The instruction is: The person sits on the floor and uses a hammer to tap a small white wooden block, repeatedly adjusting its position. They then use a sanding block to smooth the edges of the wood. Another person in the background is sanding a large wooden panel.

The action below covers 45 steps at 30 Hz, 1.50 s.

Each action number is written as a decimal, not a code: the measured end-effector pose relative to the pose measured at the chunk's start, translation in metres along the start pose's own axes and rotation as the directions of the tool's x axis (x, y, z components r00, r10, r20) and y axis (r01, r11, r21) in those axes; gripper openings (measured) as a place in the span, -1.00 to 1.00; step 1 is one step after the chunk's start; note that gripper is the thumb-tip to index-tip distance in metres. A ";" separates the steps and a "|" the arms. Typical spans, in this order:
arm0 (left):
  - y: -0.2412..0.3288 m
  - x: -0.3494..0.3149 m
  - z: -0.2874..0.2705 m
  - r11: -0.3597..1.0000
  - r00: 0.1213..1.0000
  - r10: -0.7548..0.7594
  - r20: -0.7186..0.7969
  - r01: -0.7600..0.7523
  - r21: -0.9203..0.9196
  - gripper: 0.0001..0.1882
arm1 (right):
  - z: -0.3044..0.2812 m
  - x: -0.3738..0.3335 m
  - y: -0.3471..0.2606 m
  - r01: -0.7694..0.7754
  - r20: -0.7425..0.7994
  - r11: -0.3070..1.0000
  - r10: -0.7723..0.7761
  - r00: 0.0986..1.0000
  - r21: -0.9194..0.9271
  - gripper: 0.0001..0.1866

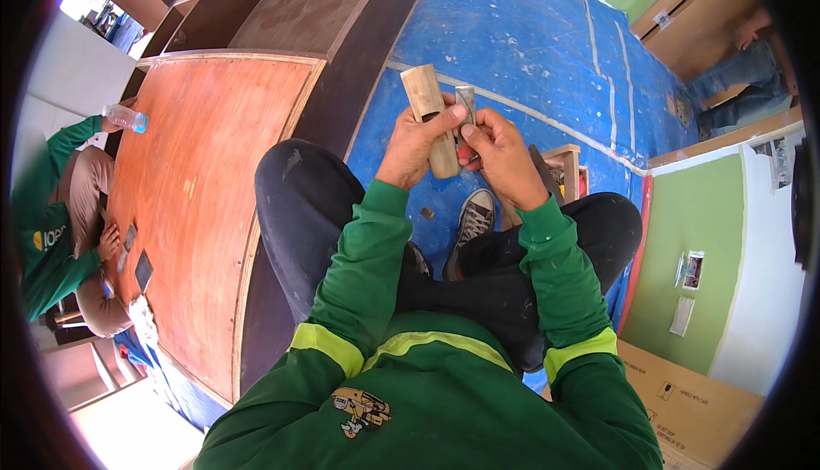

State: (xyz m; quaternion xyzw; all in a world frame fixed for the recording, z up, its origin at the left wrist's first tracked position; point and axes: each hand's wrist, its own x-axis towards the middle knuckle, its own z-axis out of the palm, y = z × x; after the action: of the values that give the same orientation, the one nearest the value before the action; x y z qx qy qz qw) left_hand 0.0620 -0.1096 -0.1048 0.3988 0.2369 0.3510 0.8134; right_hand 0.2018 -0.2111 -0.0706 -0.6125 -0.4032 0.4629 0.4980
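Note:
My left hand (410,149) is closed around a small pale wooden plane body (422,90), a block with a dark slot in its middle. Pinched in the fingers of my right hand (506,152) is a flat grey metal plane blade (465,98), held upright beside the block. The tip of my left thumb lies against or very near this blade. A bit of something red shows under my right fingers; I cannot tell what it is. Both hands are raised in front of my knees, above the blue floor covering (504,51).
An orange-brown wooden panel (196,171) lies on a dark cabinet (342,68) to my left. Across it, a co-worker's hand (108,242) rests near flat tools; the other holds a bottle (125,117). A wooden toolbox (564,158) stands at my right knee, cardboard (692,402) behind.

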 end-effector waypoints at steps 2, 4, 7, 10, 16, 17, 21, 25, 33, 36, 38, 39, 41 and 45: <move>-0.001 0.001 0.001 0.999 1.000 0.005 -0.026 -0.006 -0.042 -0.49 | 0.000 0.000 0.000 -0.013 -0.004 0.999 0.014 1.000 0.036 -0.78; 0.001 0.003 -0.001 0.979 0.996 -0.025 -0.085 0.007 -0.204 -0.35 | -0.003 0.001 0.003 -0.029 0.020 0.999 0.028 0.999 0.038 -0.77; -0.004 0.020 -0.010 0.964 0.985 -0.078 -0.156 0.035 -0.265 -0.27 | -0.007 0.008 0.001 -0.040 0.067 0.999 0.041 0.997 -0.011 -0.76; -0.045 0.027 -0.034 0.991 0.965 -0.118 -0.235 0.098 -0.094 -0.33 | -0.006 0.001 -0.008 -0.034 0.036 0.997 0.036 0.999 -0.070 -0.74; -0.199 0.007 -0.088 0.689 0.862 -0.291 -0.415 0.490 0.534 -0.47 | -0.054 -0.046 -0.087 0.173 -0.214 0.984 -0.180 0.960 -0.051 -0.75; -0.228 0.002 -0.107 0.577 0.872 -0.277 -0.403 0.486 0.656 -0.49 | -0.067 -0.062 -0.108 0.221 -0.270 0.973 -0.229 0.935 -0.061 -0.75; -0.309 -0.017 -0.189 0.209 0.887 -0.305 -0.347 0.417 0.884 -0.47 | -0.125 -0.123 -0.127 0.415 -0.472 0.909 -0.353 0.808 0.029 -0.77; -0.264 -0.022 -0.160 0.115 0.810 -0.457 -0.368 0.464 0.879 -0.43 | -0.168 -0.178 -0.068 0.392 -0.696 0.915 -0.222 0.683 0.093 -0.83; -0.220 -0.015 -0.122 0.136 0.853 -0.393 -0.344 0.424 0.895 -0.48 | -0.100 -0.216 0.150 -0.291 -0.675 0.956 0.239 0.698 0.037 -0.63; -0.216 -0.012 -0.111 0.163 0.864 -0.383 -0.327 0.412 0.896 -0.49 | -0.070 -0.214 0.218 -0.437 -0.729 0.899 0.315 0.608 0.023 -0.47; -0.216 -0.005 -0.100 0.188 0.873 -0.384 -0.301 0.394 0.900 -0.50 | -0.070 -0.209 0.221 -0.547 -0.692 0.837 0.410 0.593 0.028 -0.36; -0.216 -0.004 -0.095 0.198 0.875 -0.389 -0.290 0.386 0.901 -0.51 | -0.068 -0.206 0.223 -0.599 -0.671 0.801 0.457 0.584 0.024 -0.30; -0.208 -0.008 -0.093 0.245 0.890 -0.345 -0.297 0.391 0.887 -0.51 | -0.062 -0.185 0.236 -0.604 -0.669 0.794 0.410 0.620 -0.073 -0.25; -0.206 -0.007 -0.072 0.366 0.923 -0.281 -0.264 0.357 0.859 -0.53 | -0.061 -0.156 0.247 -0.605 -0.607 0.790 0.434 0.666 -0.100 -0.33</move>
State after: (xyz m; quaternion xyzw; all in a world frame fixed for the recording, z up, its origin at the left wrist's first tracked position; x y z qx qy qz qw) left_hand 0.0887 -0.1698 -0.3133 0.7010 0.4877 0.0217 0.5199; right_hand 0.2303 -0.4191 -0.2827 -0.8756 -0.1109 0.3237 0.3409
